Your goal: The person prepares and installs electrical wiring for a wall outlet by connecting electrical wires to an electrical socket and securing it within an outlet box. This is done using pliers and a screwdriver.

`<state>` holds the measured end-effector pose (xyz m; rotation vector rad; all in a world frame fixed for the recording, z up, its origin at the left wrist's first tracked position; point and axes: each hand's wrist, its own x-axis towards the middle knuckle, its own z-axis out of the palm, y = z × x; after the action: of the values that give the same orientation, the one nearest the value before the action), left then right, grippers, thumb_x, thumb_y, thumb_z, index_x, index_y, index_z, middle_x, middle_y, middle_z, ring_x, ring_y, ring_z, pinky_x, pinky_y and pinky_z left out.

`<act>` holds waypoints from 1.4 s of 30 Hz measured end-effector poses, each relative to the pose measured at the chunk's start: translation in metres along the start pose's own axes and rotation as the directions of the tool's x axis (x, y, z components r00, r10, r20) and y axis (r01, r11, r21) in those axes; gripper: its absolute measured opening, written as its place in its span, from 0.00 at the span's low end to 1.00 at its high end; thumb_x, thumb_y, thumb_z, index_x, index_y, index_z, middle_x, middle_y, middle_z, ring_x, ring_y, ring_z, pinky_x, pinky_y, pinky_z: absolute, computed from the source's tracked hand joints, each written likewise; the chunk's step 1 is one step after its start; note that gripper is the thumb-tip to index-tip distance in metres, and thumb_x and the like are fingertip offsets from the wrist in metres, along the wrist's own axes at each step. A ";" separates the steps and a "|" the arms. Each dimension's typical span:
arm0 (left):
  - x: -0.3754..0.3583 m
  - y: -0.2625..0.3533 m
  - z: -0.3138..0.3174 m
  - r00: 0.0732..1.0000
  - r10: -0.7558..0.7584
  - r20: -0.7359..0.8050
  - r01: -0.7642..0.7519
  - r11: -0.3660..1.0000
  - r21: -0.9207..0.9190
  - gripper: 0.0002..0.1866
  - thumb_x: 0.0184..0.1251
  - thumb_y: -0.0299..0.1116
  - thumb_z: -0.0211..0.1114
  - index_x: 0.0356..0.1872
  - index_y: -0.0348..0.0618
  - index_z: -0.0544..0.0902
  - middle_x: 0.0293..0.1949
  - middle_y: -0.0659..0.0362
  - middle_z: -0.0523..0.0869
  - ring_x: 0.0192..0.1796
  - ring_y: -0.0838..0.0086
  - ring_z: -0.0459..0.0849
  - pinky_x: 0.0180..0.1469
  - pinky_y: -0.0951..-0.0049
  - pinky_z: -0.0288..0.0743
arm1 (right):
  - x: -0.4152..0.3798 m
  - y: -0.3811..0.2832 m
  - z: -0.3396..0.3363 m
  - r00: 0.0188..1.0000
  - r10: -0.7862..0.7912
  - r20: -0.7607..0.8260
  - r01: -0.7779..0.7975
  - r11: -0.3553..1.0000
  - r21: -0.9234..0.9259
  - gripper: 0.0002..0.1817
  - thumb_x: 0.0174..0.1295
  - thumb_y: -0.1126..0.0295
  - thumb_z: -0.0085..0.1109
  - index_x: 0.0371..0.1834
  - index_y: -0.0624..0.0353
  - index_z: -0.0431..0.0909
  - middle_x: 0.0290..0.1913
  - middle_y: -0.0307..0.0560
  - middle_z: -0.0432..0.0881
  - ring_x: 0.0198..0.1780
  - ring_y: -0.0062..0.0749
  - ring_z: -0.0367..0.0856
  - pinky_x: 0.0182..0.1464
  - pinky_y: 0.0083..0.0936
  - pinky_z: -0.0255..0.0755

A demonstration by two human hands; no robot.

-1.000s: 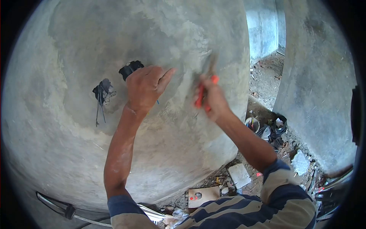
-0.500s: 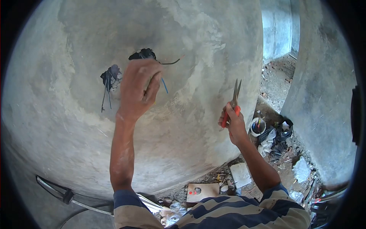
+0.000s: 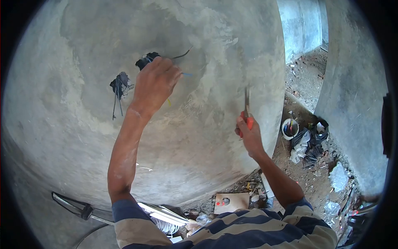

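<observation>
My left hand [image 3: 156, 85] is closed on a blue wire [image 3: 187, 74], whose end sticks out to the right of the fingers. Just above it, a dark wire [image 3: 182, 55] curves out over the wall, and the tip of a yellow wire [image 3: 169, 102] shows below the hand. Behind the knuckles is a rough hole [image 3: 143, 62] in the wall, partly covered. A second hole [image 3: 119, 81] to the left has thin dark wires hanging from it. My right hand [image 3: 252, 137] grips red-handled scissors [image 3: 247, 112], blades pointing up and blurred, apart from the wires.
The grey plastered wall [image 3: 207, 137] fills most of the view. Low on the right are a white bucket [image 3: 290, 129], plastic bags [image 3: 304, 145] and rubble. A cardboard piece [image 3: 232, 202] lies near my body, with white trunking strips [image 3: 163, 213] to its left.
The blue wire has swung from hanging down to pointing right from my left hand. The yellow tip has come into sight. My right hand and the scissors have shifted slightly left.
</observation>
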<state>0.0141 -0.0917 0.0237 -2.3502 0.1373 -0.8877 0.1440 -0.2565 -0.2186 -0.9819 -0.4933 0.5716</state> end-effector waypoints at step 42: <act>-0.002 0.007 0.016 0.938 -0.329 -0.110 0.283 0.909 -0.304 0.04 0.57 0.29 0.68 0.34 0.44 0.85 0.28 0.58 0.77 0.36 0.63 0.77 0.38 0.63 0.70 | 0.030 -0.060 0.128 0.944 -0.289 0.157 0.329 0.810 -0.485 0.23 0.66 0.49 0.56 0.36 0.63 0.73 0.25 0.51 0.76 0.29 0.39 0.74 0.37 0.36 0.68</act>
<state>0.0232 -0.0888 0.0089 -2.6110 -0.0483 -1.2853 0.0999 -0.1831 -0.1027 -1.3488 -0.8847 0.1774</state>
